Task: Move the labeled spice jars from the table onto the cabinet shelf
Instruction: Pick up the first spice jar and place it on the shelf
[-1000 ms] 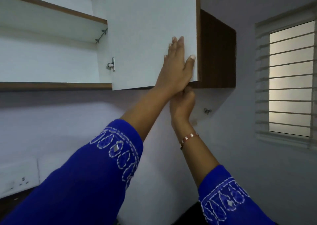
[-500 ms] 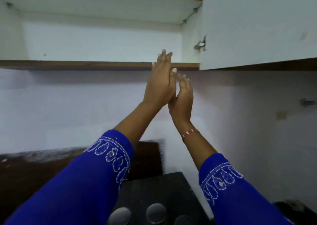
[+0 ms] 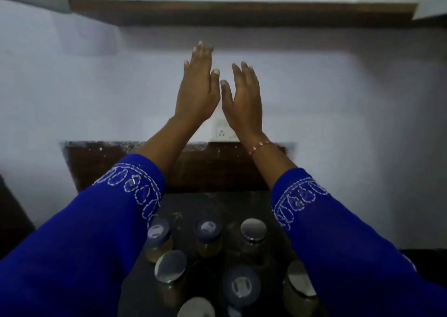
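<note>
dim pale wall (image 3: pixel 72 94), socket (image 3: pixel 221 130)

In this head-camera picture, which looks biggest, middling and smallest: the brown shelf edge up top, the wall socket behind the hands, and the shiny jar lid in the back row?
1. Brown shelf edge, spanning most of the picture.
2. Shiny jar lid.
3. Wall socket, partly hidden by the right hand; its full size is unsure, so ranks 2 and 3 are tentative.

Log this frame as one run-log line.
stage: pre-grasp | left hand: open, empty, raised | right hand: open, empty, raised | spice jars: on table | cabinet shelf: no jars seen
</note>
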Motion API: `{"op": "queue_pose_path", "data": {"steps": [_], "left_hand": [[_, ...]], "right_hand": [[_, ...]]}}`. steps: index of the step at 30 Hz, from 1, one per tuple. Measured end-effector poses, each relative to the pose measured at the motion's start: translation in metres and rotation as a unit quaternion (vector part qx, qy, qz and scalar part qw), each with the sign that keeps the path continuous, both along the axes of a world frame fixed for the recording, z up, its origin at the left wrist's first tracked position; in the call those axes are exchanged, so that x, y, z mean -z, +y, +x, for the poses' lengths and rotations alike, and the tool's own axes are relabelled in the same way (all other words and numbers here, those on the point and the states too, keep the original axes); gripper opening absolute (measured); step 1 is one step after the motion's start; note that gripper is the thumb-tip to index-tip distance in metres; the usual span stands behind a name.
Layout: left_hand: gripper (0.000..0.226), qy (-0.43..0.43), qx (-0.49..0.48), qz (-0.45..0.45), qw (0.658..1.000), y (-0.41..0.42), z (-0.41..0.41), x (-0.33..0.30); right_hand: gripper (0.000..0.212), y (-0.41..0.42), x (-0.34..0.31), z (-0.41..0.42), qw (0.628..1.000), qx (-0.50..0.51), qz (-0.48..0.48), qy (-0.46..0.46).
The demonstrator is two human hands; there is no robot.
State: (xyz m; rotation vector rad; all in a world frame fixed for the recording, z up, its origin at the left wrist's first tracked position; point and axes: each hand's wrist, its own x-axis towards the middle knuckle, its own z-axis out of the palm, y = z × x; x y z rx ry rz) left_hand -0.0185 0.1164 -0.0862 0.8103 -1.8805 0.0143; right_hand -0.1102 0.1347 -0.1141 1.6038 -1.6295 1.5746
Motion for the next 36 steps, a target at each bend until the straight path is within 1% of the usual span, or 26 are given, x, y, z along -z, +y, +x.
{"op": "queue_pose_path", "data": {"steps": [3, 10, 16, 23, 26, 29, 31, 33, 36], "left_hand": [[0.048, -0.003, -0.009, 0.032, 0.999, -0.019, 0.035, 0.031], [0.047, -0.012, 0.025, 0.101, 0.994, -0.043, 0.074, 0.107], [0.048, -0.016, 0.049, 0.165, 0.985, -0.037, 0.087, 0.165], [0.049, 0.005, 0.033, 0.252, 0.967, -0.017, 0.096, 0.217], [0.047, 0.022, 0.021, 0.298, 0.954, -0.009, 0.104, 0.241], [0.047, 0.051, 0.001, 0.356, 0.933, 0.006, 0.112, 0.263], [0.047, 0.063, -0.01, 0.389, 0.919, 0.016, 0.119, 0.276], [0.047, 0.077, -0.018, 0.427, 0.901, 0.026, 0.125, 0.288], [0.045, 0.116, -0.032, 0.464, 0.877, 0.037, 0.131, 0.303]], "right_hand": [[0.051, -0.017, 0.026, 0.024, 1.0, 0.005, 0.027, -0.011], [0.05, -0.029, 0.096, 0.047, 0.994, 0.023, 0.106, -0.016], [0.049, -0.016, 0.15, 0.05, 0.986, 0.013, 0.166, -0.019], [0.05, 0.006, 0.202, 0.056, 0.971, -0.021, 0.231, -0.056], [0.05, 0.017, 0.222, 0.063, 0.957, -0.046, 0.279, -0.068], [0.052, 0.028, 0.244, 0.072, 0.945, -0.072, 0.31, -0.072], [0.054, 0.036, 0.257, 0.081, 0.93, -0.098, 0.344, -0.08], [0.058, 0.042, 0.269, 0.089, 0.904, -0.14, 0.398, -0.074], [0.071, 0.046, 0.282, 0.098, 0.845, -0.203, 0.494, -0.032]]}}
